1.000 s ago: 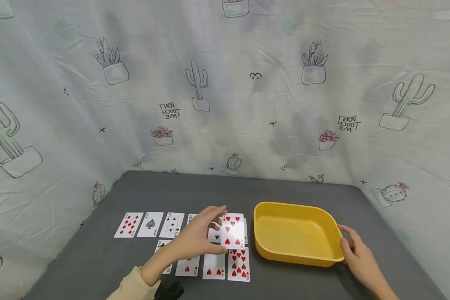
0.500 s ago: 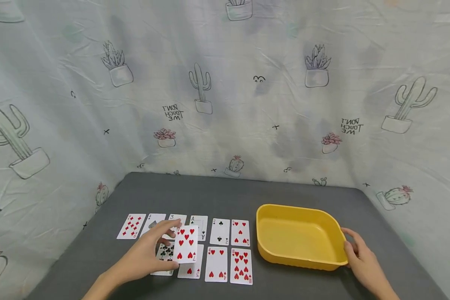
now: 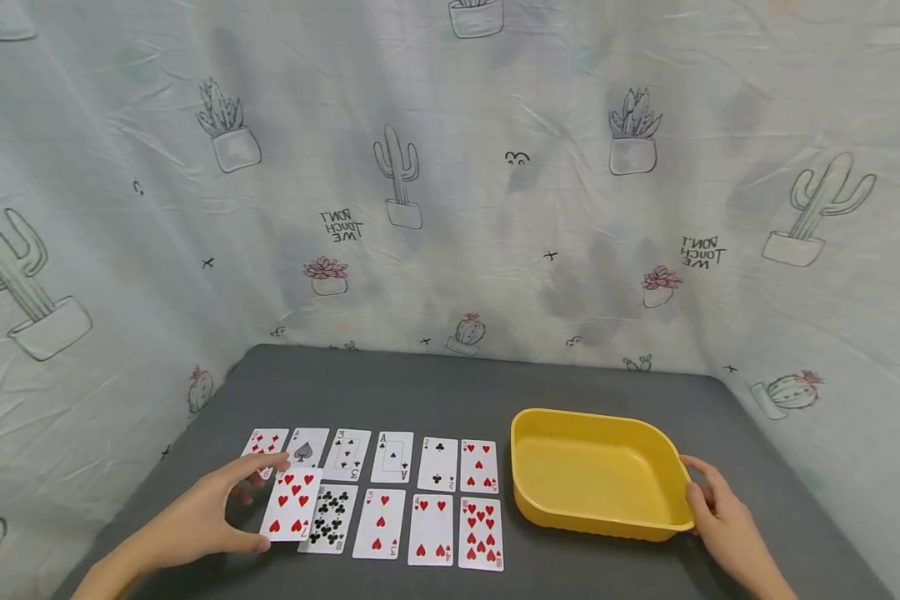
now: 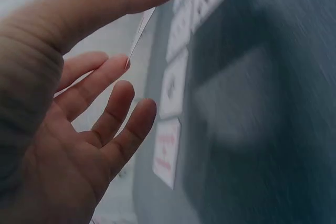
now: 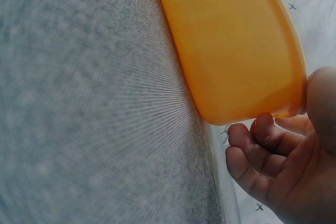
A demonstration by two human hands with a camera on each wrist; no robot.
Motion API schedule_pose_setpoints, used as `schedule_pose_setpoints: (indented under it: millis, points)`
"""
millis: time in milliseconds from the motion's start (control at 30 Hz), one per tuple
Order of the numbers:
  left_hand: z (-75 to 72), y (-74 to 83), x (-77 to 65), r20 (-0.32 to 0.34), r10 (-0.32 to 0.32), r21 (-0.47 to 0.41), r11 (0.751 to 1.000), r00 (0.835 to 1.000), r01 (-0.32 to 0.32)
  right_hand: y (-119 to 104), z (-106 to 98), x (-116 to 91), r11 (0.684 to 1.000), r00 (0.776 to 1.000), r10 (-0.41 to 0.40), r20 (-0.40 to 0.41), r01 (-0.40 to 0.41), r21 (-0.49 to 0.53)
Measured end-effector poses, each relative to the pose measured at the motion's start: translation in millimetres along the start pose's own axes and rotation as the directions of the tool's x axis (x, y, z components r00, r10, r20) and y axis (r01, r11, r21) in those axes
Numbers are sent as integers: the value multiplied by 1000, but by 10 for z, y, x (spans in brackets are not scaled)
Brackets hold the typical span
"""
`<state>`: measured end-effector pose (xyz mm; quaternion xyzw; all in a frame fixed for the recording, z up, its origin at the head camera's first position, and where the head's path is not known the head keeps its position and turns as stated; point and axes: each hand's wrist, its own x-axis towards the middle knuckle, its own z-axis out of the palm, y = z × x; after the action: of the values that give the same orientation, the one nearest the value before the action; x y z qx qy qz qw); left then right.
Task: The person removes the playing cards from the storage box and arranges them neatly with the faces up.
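Between thumb and fingertips, my left hand (image 3: 202, 512) pinches a seven of hearts (image 3: 292, 504) by its edges. The card is raised above the table, its lower right part covering some of the ten of clubs (image 3: 330, 518). In the left wrist view the same card (image 4: 139, 38) appears nearly edge-on, and the left hand (image 4: 84, 129) has its other fingers loosely bent. At the right, my right hand (image 3: 727, 521) grips the right end of a yellow plastic tray (image 3: 521, 492). The right wrist view has the right hand (image 5: 283, 161) with bent fingers against the tray's wall (image 5: 236, 66).
Face-up cards lie in two rows on the grey table (image 3: 390, 387). The back row runs from a red diamond card (image 3: 266, 440), partly hidden by my left hand, to the five of hearts (image 3: 479, 467). The front row ends at the ten of hearts (image 3: 481, 533). A patterned curtain (image 3: 450, 208) encloses the table.
My left hand has carried the seven of hearts leftward, from over the right end of the rows to the left end of the front row. The right hand and tray stay put.
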<state>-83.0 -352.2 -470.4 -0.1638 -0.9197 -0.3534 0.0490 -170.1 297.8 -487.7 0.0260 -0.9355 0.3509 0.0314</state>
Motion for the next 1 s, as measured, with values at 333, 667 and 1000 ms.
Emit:
schedule_pose_setpoints:
  millis: [333, 667, 1000]
  points:
    - [18, -323, -107, 31, 91, -66, 994, 995, -89, 15, -16, -9, 1000, 1000, 22, 3, -22, -7]
    - [62, -421, -68, 91, 34, -91, 996, 995, -26, 41, 19, 12, 1000, 1000, 28, 9, -28, -10]
    - [41, -430, -91, 83, 34, -67, 997, 996, -29, 28, 26, 22, 1000, 1000, 1, 2, -1, -14]
